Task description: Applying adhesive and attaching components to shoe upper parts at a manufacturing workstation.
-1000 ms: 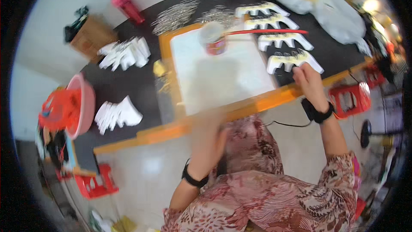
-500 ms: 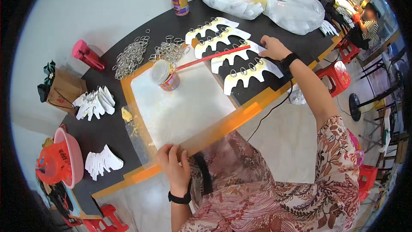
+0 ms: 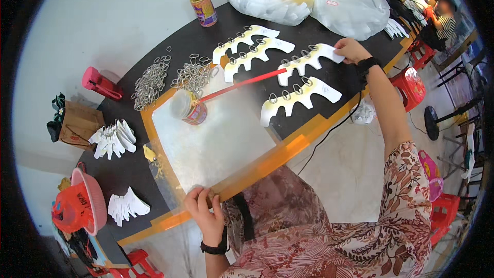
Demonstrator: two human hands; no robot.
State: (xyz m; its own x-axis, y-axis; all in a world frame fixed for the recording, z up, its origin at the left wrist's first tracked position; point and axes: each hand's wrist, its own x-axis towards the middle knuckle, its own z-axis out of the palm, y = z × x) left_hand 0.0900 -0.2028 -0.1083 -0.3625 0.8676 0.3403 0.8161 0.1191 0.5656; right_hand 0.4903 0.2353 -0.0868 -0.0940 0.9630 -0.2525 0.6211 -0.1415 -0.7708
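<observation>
My right hand (image 3: 352,51) pinches the right end of a white scalloped strip (image 3: 321,54), which has a yellowed edge and metal rings standing along it. Above and to its left are two similar scalloped strips (image 3: 257,54), and another strip with rings (image 3: 303,98) lies just below. My left hand (image 3: 205,208) rests at the table's near edge by the white sheet's lower corner, fingers bent and apart, holding nothing. On the white sheet (image 3: 221,139) stands a jar (image 3: 194,113); a red stick (image 3: 242,85) extends from beside it to the held strip.
Two piles of metal rings (image 3: 152,83) lie beyond the sheet. White cut pieces (image 3: 127,207) sit at the left, near a pink basket (image 3: 95,201) and paper bag (image 3: 80,126). A pink bottle (image 3: 103,83), can (image 3: 204,9) and stuffed plastic bags (image 3: 350,10) stand farther back.
My right hand has drawn its scalloped strip to the right, away from the strips above it. The whole view has shifted slightly. My left hand stays at the table edge.
</observation>
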